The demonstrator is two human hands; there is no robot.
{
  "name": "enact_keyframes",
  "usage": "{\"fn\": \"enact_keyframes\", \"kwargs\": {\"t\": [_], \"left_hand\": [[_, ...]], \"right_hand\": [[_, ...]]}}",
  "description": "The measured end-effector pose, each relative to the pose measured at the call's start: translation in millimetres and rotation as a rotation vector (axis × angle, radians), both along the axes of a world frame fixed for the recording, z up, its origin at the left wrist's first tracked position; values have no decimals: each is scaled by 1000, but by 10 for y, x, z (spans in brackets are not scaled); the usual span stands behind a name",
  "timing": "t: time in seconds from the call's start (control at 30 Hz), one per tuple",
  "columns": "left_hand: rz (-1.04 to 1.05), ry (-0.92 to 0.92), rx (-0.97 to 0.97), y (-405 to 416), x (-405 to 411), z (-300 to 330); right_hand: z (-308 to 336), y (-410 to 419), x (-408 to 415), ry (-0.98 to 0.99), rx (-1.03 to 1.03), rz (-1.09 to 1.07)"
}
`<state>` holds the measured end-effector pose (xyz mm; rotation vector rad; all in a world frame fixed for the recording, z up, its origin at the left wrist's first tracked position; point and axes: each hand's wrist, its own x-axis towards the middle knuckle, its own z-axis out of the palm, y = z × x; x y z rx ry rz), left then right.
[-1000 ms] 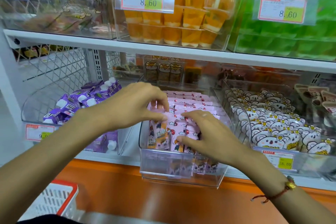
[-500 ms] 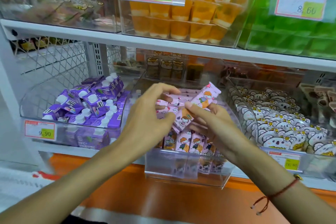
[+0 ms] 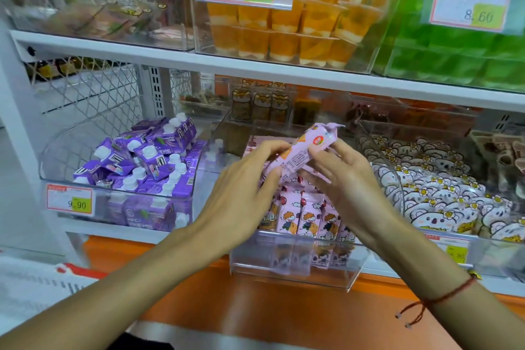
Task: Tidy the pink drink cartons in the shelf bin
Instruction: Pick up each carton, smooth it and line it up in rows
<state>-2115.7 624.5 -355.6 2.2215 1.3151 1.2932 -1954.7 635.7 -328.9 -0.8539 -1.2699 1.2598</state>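
So both hands have one pink carton (image 3: 302, 152) lifted up over the clear bin (image 3: 292, 273), which sits at the front edge of the lower shelf (image 3: 93, 229), between the purple cartons (image 3: 147, 162) on the left and the koala packs (image 3: 443, 193) on the right. Left hand (image 3: 244, 193) has its fingers curled round the lower end, right hand (image 3: 349, 179) pinches the upper end with thumb and fingertips. The carton is tilted, top pointing up and away toward the back of the bin.

The front row of cartons (image 3: 306, 216) stands upright with the cartoon kid facing out, so I'd say the trick is to spin the held one to match before it goes down: print forward, top up. Then slide it in beside the others instead of dropping it, since a drop could knock the row over. Keeping one hand against the row while the other seats it would probably help. Can't tell how much room is left further back, the hands cover it.
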Motion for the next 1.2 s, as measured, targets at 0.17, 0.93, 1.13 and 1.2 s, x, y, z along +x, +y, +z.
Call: {"fn": "enact_keyframes", "kwargs": {"t": [0.17, 0.93, 1.13, 1.2], "left_hand": [[75, 12, 89, 3, 22, -8], [-191, -506, -259, -51, 42, 119], [-217, -451, -143, -67, -25, 100], [-225, -437, -154, -65, -31, 91]], "right_hand": [[-32, -51, -38, -87, 106, -126], [-44, -47, 18, -201, 105, -11], [-79, -67, 36, -273, 288, 38], [-83, -68, 35, -269, 301, 39]]}}
